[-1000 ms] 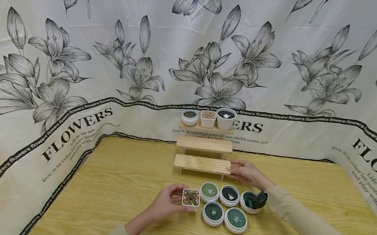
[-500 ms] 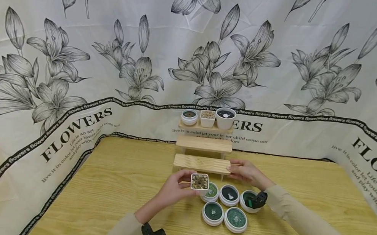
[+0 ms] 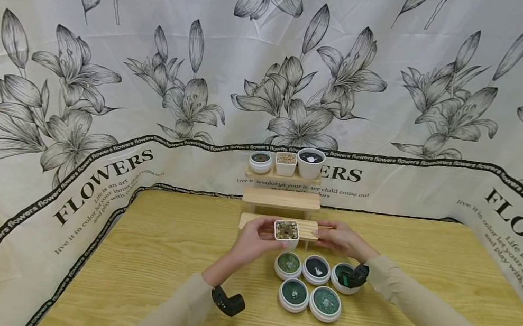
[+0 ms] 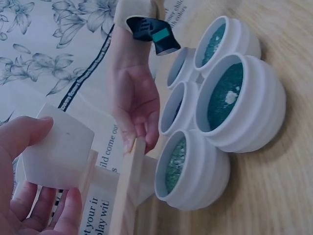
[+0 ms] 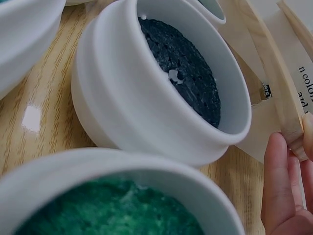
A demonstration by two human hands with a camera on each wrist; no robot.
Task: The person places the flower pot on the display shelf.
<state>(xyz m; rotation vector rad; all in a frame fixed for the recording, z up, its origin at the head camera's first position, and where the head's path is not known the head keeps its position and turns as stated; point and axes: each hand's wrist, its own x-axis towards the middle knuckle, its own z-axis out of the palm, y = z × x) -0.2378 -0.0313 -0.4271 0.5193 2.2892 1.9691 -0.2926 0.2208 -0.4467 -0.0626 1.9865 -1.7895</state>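
My left hand (image 3: 252,244) grips a small square white pot (image 3: 286,231) filled with pebbles and holds it up in front of the lowest wooden step (image 3: 308,229). In the left wrist view, thumb and fingers clasp opposite sides of that pot (image 4: 63,152), whose bottom faces the camera. My right hand (image 3: 341,240) pinches the right end of the same step, thumb on top and fingers beneath; the right wrist view shows these fingers (image 5: 278,181) at the board's end. Just in front of the step, several round white pots (image 3: 289,265) with green or dark fill stand grouped on the table.
Behind the lowest step rise a bare middle step (image 3: 281,199) and a top step (image 3: 284,176). The top one carries a round pot (image 3: 260,162), a square pebble pot (image 3: 286,164) and a larger pot (image 3: 311,164). A flower-printed cloth (image 3: 194,166) hangs behind the table.
My left hand has lifted the square pebble pot from beside the round pots and carried it forward and slightly right, up to the lowest step. The right hand keeps its hold on the step.
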